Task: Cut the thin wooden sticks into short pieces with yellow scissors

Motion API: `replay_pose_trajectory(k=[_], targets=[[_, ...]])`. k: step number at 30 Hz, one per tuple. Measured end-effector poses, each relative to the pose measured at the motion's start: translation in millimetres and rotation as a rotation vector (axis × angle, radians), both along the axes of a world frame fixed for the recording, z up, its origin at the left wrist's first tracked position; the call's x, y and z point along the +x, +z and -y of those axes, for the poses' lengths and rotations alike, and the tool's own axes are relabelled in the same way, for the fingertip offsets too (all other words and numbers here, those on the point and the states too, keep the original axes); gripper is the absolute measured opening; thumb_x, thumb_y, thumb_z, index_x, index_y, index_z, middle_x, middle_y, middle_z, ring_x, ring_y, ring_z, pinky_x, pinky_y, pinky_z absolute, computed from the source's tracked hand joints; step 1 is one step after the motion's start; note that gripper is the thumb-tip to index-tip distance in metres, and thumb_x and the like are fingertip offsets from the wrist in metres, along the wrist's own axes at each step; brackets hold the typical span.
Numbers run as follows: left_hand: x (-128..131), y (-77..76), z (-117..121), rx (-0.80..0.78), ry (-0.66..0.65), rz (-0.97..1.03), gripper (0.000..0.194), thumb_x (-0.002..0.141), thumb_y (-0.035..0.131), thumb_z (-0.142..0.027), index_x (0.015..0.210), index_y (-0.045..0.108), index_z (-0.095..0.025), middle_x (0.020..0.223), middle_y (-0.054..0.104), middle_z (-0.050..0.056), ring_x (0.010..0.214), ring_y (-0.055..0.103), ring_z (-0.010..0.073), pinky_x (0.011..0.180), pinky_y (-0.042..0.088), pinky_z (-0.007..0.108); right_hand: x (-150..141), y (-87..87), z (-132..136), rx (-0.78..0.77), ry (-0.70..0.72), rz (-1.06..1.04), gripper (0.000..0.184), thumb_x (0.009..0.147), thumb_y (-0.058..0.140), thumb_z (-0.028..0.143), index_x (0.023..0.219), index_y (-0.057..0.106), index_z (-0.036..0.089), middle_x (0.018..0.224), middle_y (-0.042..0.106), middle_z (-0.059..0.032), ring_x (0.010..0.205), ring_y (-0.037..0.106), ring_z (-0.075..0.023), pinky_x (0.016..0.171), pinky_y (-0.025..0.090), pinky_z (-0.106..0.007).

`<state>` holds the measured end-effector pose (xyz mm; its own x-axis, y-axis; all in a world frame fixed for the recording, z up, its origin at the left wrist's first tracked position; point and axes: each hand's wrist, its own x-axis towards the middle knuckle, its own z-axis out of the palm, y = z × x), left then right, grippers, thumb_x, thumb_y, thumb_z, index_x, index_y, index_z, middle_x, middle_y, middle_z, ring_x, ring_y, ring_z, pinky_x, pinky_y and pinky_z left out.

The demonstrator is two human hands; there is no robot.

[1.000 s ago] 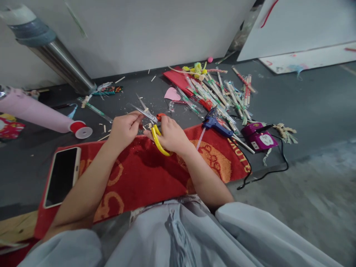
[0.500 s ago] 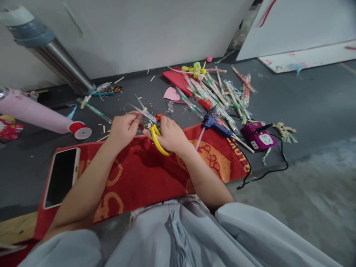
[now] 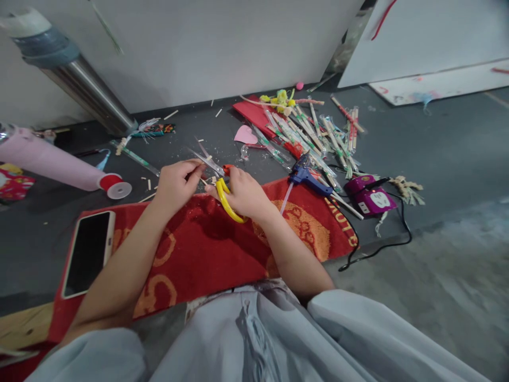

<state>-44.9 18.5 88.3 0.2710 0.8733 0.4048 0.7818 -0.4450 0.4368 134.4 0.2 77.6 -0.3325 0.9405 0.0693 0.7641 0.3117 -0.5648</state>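
Observation:
In my right hand point(image 3: 247, 195) is a pair of scissors point(image 3: 223, 200) with yellow and orange-red handles, its blades parted and pointing up and left. My left hand point(image 3: 177, 183) is closed in a pinch just left of the blades. A thin pale bit shows between its fingertips and my right thumb; whether the left fingers hold it is unclear. Both hands are above the far edge of a red towel point(image 3: 214, 244) with orange patterns. Small pale scraps and crumbs lie around the blades.
A blue glue gun point(image 3: 308, 178) lies to the right, beside a purple power block point(image 3: 368, 196) with a black cord. Behind are wrapped sticks point(image 3: 306, 132) and a pink paper heart point(image 3: 245, 135). At left are a phone point(image 3: 88, 254), a ribbon spool point(image 3: 119, 190) and a steel flask point(image 3: 87, 85).
My left hand has shifted very slightly right, and a pale bit now shows between the hands. The scissors have barely moved and remain parted.

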Motion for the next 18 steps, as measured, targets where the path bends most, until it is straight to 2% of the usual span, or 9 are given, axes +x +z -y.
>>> replay_pose_trajectory(k=[11,18], targets=[[-1,-3.9,-1,0.006,-0.007,-0.077,0.033,0.091,0.042,-0.034,0.076,0.068,-0.019,0.082,0.073,0.006,0.079,0.066,0.0179,0.073,0.05,0.028,1,-1.4,0,0.013,0.01,0.039,0.079,0.085,0.039,0.074,0.117,0.05,0.003,0.113,0.062,-0.0239,0.112,0.06,-0.0327,0.097,0.044,-0.043],[-3,-13.3,-1,0.098,0.009,-0.177,0.033,0.093,0.039,-0.031,0.087,0.069,-0.019,0.091,0.073,0.008,0.086,0.067,0.0199,0.074,0.049,0.029,-3,-3.5,-1,0.032,-0.022,0.055,0.073,0.088,0.036,0.071,0.116,0.051,0.005,0.115,0.062,-0.0227,0.112,0.059,-0.0318,0.096,0.044,-0.041]])
